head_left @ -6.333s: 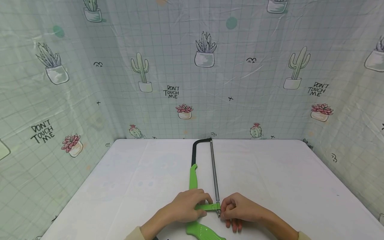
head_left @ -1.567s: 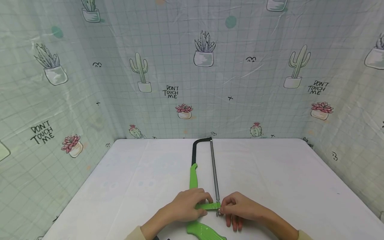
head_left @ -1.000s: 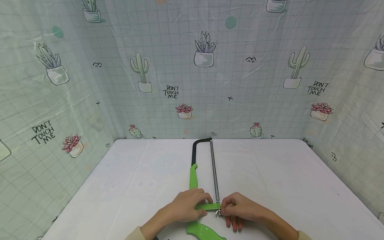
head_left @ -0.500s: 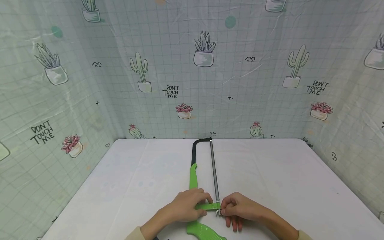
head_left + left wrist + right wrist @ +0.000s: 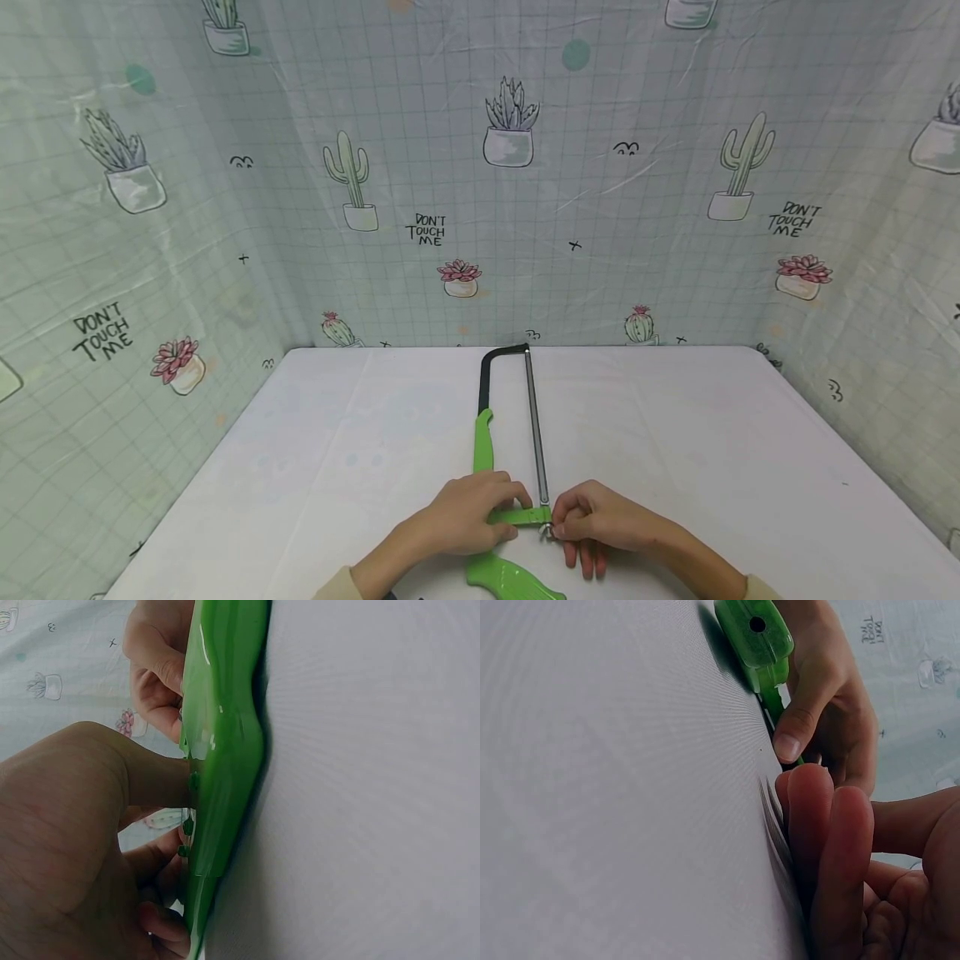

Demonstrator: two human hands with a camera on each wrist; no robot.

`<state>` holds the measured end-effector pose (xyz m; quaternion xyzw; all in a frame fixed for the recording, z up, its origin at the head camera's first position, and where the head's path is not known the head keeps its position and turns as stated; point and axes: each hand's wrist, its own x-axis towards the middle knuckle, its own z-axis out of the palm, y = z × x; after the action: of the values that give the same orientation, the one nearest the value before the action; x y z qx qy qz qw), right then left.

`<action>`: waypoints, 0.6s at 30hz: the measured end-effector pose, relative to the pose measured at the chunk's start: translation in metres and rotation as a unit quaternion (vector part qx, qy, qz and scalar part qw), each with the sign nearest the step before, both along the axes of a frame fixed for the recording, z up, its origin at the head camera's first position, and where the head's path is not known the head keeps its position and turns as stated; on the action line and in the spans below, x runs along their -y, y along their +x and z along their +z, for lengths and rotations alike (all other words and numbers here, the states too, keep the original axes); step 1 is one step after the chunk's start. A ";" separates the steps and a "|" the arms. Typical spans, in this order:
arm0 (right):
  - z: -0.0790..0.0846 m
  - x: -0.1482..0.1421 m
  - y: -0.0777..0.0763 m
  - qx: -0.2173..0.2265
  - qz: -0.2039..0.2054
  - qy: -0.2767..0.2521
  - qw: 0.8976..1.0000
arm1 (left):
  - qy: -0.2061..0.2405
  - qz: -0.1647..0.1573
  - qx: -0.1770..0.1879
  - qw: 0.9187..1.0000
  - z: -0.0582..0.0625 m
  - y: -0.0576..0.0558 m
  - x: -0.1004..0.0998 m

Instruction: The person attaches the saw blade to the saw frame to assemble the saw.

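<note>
A hacksaw (image 5: 483, 446) with a green handle and black front frame lies flat on the white table. Its grey blade (image 5: 536, 425) runs along the right side, fixed to a green crossbar (image 5: 525, 517). At the blade's near end is a small metal wing nut (image 5: 547, 532). My left hand (image 5: 468, 512) grips the crossbar between thumb and fingers. Thumb and index finger of my right hand (image 5: 603, 518) pinch the wing nut, the other fingers resting low beside it. In the left wrist view the green handle (image 5: 232, 727) hides part of the right hand; in the right wrist view fingers hide the wing nut.
The white table (image 5: 712, 450) extends to both sides of the saw. Behind it hangs a cactus-print cloth (image 5: 585, 192), which also covers both sides. A small dark object (image 5: 389, 596) pokes in at the bottom edge, mostly under the left forearm.
Between frames the wing nut's wings show at different angles as my right fingers turn it. My left hand and the hacksaw stay in place.
</note>
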<state>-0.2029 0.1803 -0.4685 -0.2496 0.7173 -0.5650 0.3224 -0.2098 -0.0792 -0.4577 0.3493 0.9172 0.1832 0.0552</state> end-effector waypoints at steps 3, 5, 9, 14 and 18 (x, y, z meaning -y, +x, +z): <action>0.000 0.000 0.000 -0.001 -0.004 -0.003 1.000 | 0.001 -0.001 -0.002 1.000 0.000 0.000 0.000; 0.000 0.000 0.000 -0.001 -0.007 -0.004 1.000 | 0.000 -0.001 -0.004 1.000 0.001 0.000 0.000; -0.002 0.000 0.001 -0.001 -0.014 -0.001 1.000 | -0.001 -0.002 -0.004 1.000 0.002 0.001 0.000; -0.002 0.000 0.001 -0.006 -0.015 0.001 1.000 | 0.000 -0.004 -0.003 1.000 0.002 0.001 0.000; 0.000 0.001 0.002 -0.010 -0.014 -0.005 1.000 | 0.002 -0.003 -0.004 1.000 0.001 0.001 0.000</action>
<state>-0.2012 0.1795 -0.4684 -0.2467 0.7213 -0.5702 0.3061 -0.2091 -0.0797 -0.4566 0.3528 0.9161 0.1835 0.0517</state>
